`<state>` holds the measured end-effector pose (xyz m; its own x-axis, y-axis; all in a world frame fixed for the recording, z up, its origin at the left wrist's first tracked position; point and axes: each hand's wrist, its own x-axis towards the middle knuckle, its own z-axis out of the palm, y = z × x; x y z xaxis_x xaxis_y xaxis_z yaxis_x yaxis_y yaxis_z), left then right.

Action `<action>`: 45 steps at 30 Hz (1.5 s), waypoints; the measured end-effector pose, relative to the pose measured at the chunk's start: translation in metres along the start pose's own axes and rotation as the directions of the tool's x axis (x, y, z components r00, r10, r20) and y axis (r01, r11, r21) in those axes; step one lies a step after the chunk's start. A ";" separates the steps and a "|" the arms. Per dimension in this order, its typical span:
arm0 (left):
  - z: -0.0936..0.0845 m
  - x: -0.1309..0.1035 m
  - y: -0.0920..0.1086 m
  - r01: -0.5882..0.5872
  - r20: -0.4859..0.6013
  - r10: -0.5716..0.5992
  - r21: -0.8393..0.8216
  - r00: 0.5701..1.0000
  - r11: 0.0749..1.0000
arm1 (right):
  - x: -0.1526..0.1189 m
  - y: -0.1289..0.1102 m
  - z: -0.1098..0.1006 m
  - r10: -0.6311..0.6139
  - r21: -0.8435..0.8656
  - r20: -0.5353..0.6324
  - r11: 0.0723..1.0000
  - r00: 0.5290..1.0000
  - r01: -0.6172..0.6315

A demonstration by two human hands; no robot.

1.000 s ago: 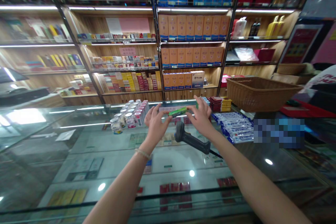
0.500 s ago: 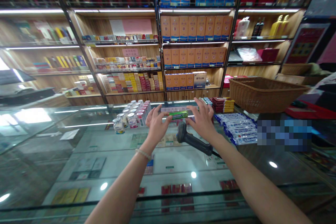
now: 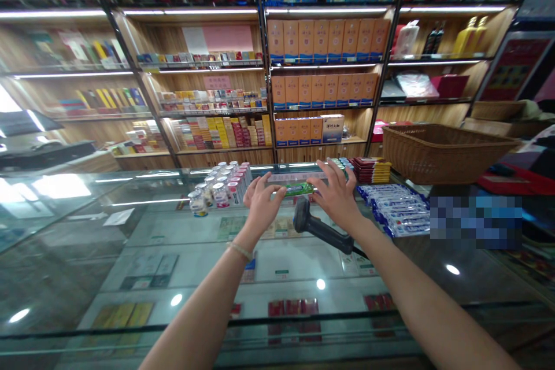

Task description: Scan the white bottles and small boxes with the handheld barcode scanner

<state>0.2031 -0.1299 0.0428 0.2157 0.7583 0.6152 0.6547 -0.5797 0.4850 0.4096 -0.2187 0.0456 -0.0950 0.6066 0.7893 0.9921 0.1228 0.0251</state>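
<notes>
A small green pack (image 3: 299, 189) lies level between my two hands, above the glass counter. My left hand (image 3: 262, 202) pinches its left end between thumb and fingers. At its right end, my right hand (image 3: 336, 195) has thumb and index finger against the pack, with the other fingers raised. Just below the pack, a dark handheld scanner (image 3: 323, 232) rests on the glass (image 3: 208, 266), its cable running right under my right forearm.
Small bottles and jars (image 3: 219, 188) stand left of my left hand. Blue-and-white packets (image 3: 396, 211) and red and yellow packs (image 3: 372, 169) lie to the right, before a wicker basket (image 3: 446, 156). Stocked shelves (image 3: 321, 69) rise behind.
My right thumb and index finger have closed onto the right end of the green pack. The view has shifted slightly.
</notes>
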 end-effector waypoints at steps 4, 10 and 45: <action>-0.007 -0.003 0.004 -0.037 -0.031 0.039 0.049 0.999 0.998 | 0.002 0.001 -0.002 0.031 0.006 -0.017 1.000 0.999 -0.031; -0.024 -0.010 0.013 -0.218 -0.055 0.239 0.249 0.970 0.944 | 0.003 0.001 -0.005 0.062 0.020 0.004 0.998 0.998 -0.062; -0.030 -0.011 0.005 -0.079 -0.096 0.095 0.159 0.991 0.984 | -0.014 -0.034 0.000 0.241 0.009 0.554 0.955 0.797 -0.295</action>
<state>0.1828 -0.1498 0.0574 0.2063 0.6678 0.7152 0.7427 -0.5827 0.3299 0.3771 -0.2316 0.0341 0.1178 0.9481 0.2952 0.9751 -0.0543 -0.2148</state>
